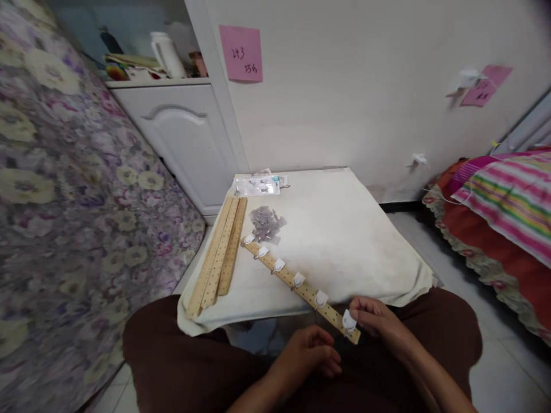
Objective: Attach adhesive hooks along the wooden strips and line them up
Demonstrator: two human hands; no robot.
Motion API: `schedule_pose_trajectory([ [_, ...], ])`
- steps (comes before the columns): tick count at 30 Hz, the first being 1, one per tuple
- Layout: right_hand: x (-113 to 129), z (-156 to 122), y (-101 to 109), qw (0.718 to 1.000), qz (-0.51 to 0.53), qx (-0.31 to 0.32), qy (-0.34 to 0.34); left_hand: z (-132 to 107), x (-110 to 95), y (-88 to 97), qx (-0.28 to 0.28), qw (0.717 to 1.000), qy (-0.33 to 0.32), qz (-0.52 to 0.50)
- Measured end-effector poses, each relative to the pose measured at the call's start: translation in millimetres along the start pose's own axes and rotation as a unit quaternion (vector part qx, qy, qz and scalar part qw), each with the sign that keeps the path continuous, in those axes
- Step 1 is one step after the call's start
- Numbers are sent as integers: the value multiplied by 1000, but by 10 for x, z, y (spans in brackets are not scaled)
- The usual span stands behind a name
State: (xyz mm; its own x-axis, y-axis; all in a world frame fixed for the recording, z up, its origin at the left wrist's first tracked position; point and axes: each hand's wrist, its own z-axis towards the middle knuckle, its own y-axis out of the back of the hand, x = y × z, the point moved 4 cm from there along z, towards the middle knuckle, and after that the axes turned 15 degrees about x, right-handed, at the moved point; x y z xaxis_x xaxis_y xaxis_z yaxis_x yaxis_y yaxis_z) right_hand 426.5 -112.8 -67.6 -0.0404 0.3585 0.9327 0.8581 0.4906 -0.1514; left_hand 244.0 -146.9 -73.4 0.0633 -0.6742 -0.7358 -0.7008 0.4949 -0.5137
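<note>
A perforated wooden strip (pixel 306 293) lies slantwise on the table, its near end jutting past the front edge over my lap. Along it sit several small hooks with white square tabs and loops. My right hand (pixel 376 322) pinches the white-tabbed hook (pixel 349 321) at the near end. Below the strip, my left hand (pixel 309 351) is held with loosely bent fingers, apart from the strip, and nothing shows in it. Beyond the strip's far end is a pile of small clear bags with metal pieces (pixel 266 223).
More perforated wooden strips (pixel 219 258) lie along the left side of the cloth-covered table (pixel 336 229). Clear blister packaging (pixel 257 185) lies at the back left. A floral curtain (pixel 107 218) hangs at left; a bed (pixel 508 212) stands at right.
</note>
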Motion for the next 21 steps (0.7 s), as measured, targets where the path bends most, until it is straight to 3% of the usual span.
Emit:
schedule_pose_trajectory([
  [4,-140,118,24,1000,10,-13,-11,106,54,62,-30,997,27,-59],
  [10,-189,178,49,999,19,-30,-3,207,7,26,27,998,10,-61],
  [21,-231,202,34,1000,7,-15,16,297,1,19,53,997,-14,-56],
])
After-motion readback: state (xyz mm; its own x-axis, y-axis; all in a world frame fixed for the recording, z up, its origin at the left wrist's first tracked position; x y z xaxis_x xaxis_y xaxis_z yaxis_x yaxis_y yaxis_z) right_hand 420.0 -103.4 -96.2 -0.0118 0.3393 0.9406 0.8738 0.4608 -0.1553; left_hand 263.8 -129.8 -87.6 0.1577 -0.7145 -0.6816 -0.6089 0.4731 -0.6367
